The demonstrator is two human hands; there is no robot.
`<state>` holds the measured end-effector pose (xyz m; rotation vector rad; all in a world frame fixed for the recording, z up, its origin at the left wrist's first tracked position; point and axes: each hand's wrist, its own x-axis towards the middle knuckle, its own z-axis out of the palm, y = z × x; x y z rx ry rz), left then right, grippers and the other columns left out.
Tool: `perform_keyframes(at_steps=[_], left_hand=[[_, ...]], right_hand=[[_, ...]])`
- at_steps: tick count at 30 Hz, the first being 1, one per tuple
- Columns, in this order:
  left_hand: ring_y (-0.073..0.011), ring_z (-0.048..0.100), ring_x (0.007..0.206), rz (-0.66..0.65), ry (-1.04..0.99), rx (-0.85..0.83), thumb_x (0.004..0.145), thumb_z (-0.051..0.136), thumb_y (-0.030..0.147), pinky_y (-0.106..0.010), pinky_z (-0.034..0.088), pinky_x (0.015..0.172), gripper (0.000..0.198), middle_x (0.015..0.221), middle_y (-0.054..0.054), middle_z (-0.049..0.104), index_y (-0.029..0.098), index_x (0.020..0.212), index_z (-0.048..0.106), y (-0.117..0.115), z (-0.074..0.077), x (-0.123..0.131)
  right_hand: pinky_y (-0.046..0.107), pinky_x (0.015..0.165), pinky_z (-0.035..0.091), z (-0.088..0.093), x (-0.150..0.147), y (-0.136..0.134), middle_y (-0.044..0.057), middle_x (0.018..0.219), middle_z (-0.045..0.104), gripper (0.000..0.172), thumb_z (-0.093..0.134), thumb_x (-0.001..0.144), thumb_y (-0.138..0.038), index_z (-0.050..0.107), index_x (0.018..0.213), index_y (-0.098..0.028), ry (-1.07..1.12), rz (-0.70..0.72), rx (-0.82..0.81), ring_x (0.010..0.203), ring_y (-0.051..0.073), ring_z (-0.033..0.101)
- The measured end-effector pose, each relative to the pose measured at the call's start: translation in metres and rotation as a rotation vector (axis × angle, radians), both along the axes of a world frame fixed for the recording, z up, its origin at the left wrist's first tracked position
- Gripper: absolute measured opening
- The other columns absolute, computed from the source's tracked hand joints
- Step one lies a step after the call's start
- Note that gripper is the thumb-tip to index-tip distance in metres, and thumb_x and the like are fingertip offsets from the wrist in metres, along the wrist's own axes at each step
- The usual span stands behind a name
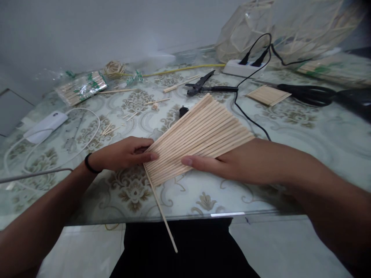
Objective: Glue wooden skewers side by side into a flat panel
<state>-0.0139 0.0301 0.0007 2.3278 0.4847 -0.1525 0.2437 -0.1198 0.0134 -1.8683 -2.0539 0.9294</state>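
Observation:
A flat panel of wooden sticks (pixel 199 135), laid side by side and stepped along one edge, is held above the front of the table. My left hand (pixel 137 152) pinches its left end, thumb on top and fingers mostly hidden beneath. My right hand (pixel 228 164) supports the panel from the lower right, with the thumb across its face and the other fingers out of sight underneath. One long stick (pixel 162 212) lies along the panel's left end and sticks out past the table edge toward my lap.
Black-handled pliers (pixel 203 85), large black scissors (pixel 307 94) and a small stick panel (pixel 269 95) lie behind. A white power strip (pixel 243 68) trails a black cable. On the left are a bagged stick bundle (pixel 84 87) and a white corded device (pixel 46 125). Translucent faceted frames (pixel 261 31) stand back right.

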Motion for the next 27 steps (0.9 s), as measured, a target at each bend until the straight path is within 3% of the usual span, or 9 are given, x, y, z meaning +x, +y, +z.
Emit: perform_keyframes(at_steps=[12,27], left_hand=[[-0.0150,0.053,0.069,0.006,0.002,-0.024,0.102,0.051,0.055,-0.027,0.036,0.061,0.039,0.077,0.002,0.059,0.019,0.097,0.065,0.0006,-0.0007,-0.0006],[-0.0153,0.053,0.069,0.010,0.014,-0.022,0.102,0.050,0.056,-0.027,0.037,0.061,0.040,0.079,0.001,0.060,0.019,0.098,0.064,-0.0004,0.0009,0.0003]], right_hand=[[0.057,0.121,0.043,0.0051,-0.0009,-0.0008,-0.006,0.154,0.062,0.069,0.051,0.093,-0.080,0.053,0.154,-0.048,0.039,-0.013,-0.020,0.142,0.037,0.057],[0.056,0.120,0.045,0.0075,-0.0032,-0.0017,-0.002,0.153,0.064,0.072,0.048,0.094,-0.081,0.055,0.154,-0.042,0.021,-0.012,-0.018,0.140,0.037,0.059]])
